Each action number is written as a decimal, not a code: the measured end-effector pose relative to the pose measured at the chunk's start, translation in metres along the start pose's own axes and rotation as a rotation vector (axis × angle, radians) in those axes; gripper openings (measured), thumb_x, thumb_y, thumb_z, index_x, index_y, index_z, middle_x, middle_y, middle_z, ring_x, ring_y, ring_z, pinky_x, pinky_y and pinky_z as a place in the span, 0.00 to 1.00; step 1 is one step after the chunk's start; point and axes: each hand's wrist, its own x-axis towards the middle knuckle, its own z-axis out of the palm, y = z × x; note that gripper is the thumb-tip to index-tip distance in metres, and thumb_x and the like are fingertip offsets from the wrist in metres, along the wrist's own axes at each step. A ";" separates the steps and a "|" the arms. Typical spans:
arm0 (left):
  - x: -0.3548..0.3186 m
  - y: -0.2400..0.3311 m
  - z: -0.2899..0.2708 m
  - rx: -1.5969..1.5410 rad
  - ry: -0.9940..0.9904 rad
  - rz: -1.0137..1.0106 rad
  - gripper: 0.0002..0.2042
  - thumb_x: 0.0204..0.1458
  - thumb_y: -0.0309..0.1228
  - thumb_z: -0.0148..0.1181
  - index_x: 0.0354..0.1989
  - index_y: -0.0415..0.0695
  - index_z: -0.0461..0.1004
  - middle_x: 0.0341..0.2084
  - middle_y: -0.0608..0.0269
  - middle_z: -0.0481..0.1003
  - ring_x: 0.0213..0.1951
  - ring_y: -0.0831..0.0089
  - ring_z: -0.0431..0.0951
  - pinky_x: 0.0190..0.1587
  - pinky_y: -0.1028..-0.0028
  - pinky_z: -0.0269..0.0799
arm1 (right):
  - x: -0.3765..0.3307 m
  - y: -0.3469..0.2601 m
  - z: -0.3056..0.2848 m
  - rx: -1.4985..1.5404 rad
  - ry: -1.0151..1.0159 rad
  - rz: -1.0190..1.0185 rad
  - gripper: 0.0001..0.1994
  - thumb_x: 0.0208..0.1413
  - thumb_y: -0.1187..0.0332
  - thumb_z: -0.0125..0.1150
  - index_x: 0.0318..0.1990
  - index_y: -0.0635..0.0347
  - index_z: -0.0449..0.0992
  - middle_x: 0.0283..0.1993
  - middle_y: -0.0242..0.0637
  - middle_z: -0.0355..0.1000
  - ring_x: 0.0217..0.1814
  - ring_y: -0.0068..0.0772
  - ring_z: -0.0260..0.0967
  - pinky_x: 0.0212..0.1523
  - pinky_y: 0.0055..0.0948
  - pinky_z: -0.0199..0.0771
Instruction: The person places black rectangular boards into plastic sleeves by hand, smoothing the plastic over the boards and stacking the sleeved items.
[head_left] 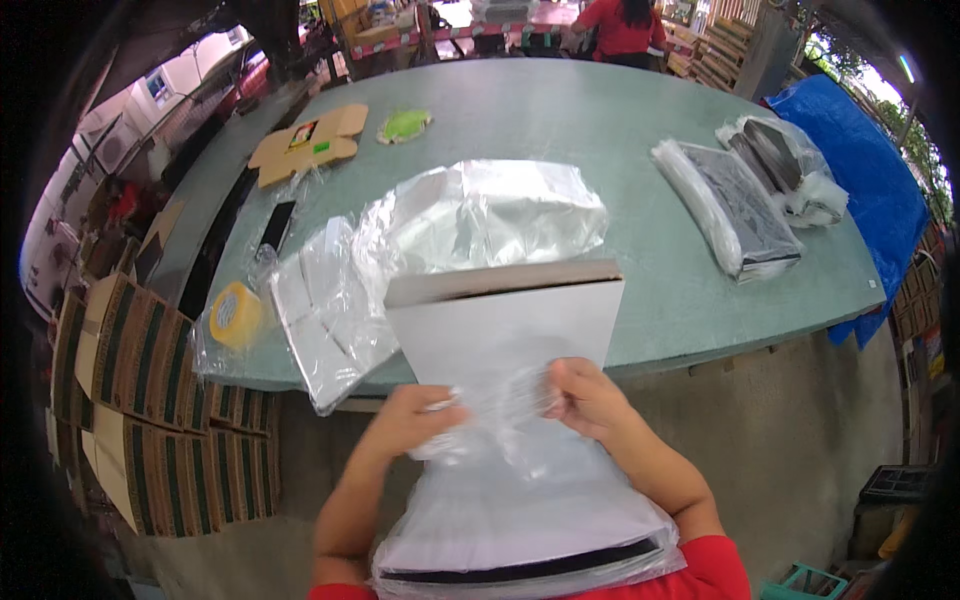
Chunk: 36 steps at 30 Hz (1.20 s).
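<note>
A stack of flat white panels [510, 325] leans against the near edge of the table, tilted toward me. Clear plastic bag film [510, 500] covers its lower part, and a dark slit runs along the end nearest my body. My left hand [425, 420] is closed on bunched film at the left side of the stack. At the right side, my right hand [585, 400] pinches the same film. Between the two hands the plastic is gathered and slightly blurred. The far end of the panels sticks out bare, showing a brownish edge.
On the green table [480, 110] lie silvery plastic sheeting [490, 215], flat clear bags [330, 310], a yellow tape roll [236, 315], unfolded cardboard [310, 145] and wrapped dark panels [730, 205]. Cartons [180, 440] stand at left; a blue tarp [850, 180] hangs at right. A person [620, 30] stands beyond.
</note>
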 end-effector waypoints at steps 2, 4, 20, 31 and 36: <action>-0.003 -0.015 -0.027 0.116 0.293 0.065 0.09 0.40 0.31 0.56 0.24 0.37 0.72 0.15 0.66 0.69 0.21 0.78 0.68 0.26 0.76 0.66 | -0.010 -0.008 -0.016 -0.047 0.050 -0.049 0.11 0.50 0.62 0.53 0.21 0.59 0.68 0.22 0.30 0.64 0.25 0.20 0.60 0.28 0.23 0.60; -0.012 0.006 -0.048 0.488 0.835 0.245 0.07 0.43 0.28 0.54 0.21 0.36 0.69 0.15 0.65 0.70 0.21 0.77 0.69 0.24 0.74 0.66 | -0.020 -0.034 -0.019 -0.180 0.094 -0.023 0.12 0.50 0.64 0.52 0.20 0.59 0.69 0.23 0.30 0.65 0.26 0.21 0.61 0.29 0.22 0.60; 0.034 0.114 0.082 -0.147 0.119 0.718 0.16 0.54 0.39 0.42 0.40 0.38 0.66 0.35 0.61 0.69 0.39 0.73 0.67 0.41 0.74 0.62 | 0.003 -0.041 0.039 -0.760 0.239 -0.428 0.20 0.40 0.71 0.61 0.43 0.63 0.65 0.46 0.37 0.63 0.50 0.29 0.58 0.51 0.27 0.55; 0.029 0.101 0.058 0.301 0.051 0.646 0.12 0.43 0.20 0.44 0.38 0.38 0.66 0.28 0.53 0.68 0.33 0.62 0.70 0.36 0.71 0.65 | -0.007 -0.043 0.025 0.011 0.267 -0.331 0.06 0.48 0.71 0.54 0.32 0.62 0.68 0.32 0.32 0.68 0.33 0.21 0.64 0.36 0.21 0.62; 0.021 0.122 0.058 -0.210 0.059 0.623 0.06 0.43 0.22 0.48 0.32 0.37 0.68 0.23 0.61 0.69 0.28 0.78 0.68 0.34 0.77 0.63 | -0.024 -0.018 0.022 -0.857 -0.150 -0.301 0.10 0.48 0.64 0.53 0.30 0.63 0.71 0.29 0.31 0.67 0.33 0.24 0.65 0.33 0.25 0.66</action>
